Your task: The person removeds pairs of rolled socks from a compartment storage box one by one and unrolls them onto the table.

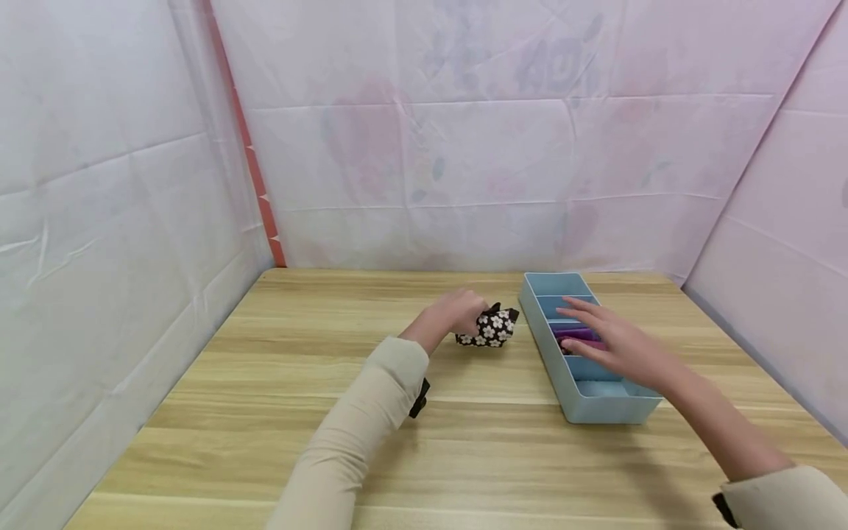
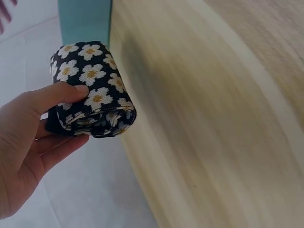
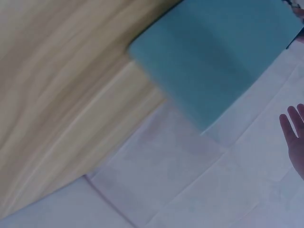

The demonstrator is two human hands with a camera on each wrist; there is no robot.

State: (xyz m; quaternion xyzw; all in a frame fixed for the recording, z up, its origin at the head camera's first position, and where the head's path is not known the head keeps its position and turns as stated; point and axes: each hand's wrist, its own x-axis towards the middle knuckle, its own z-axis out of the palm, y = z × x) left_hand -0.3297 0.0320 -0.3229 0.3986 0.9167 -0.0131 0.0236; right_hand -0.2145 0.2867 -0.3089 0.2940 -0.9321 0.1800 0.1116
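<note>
We're seeing the left hand (image 2: 28, 137) pinching the rolled floral cloth (image 2: 92, 85), thumb on top and fingers underneath, and we're finding that roll just left of the blue box (image 1: 609, 411). Over on the right, we're watching the right hand (image 1: 623, 344) hovering above the box, fingers spreading apart. Inside, we're spotting a purple bundle (image 1: 575, 333) lying in a middle compartment, the box resting on the wooden tabletop (image 1: 265, 405).

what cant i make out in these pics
Head: the flowered roll's left part, behind the left hand.
Head: the purple item's right end, behind the right hand.
Head: what the black piece is, mostly behind the left sleeve.
Right wrist: the right hand's remainder, past the edge.
</note>
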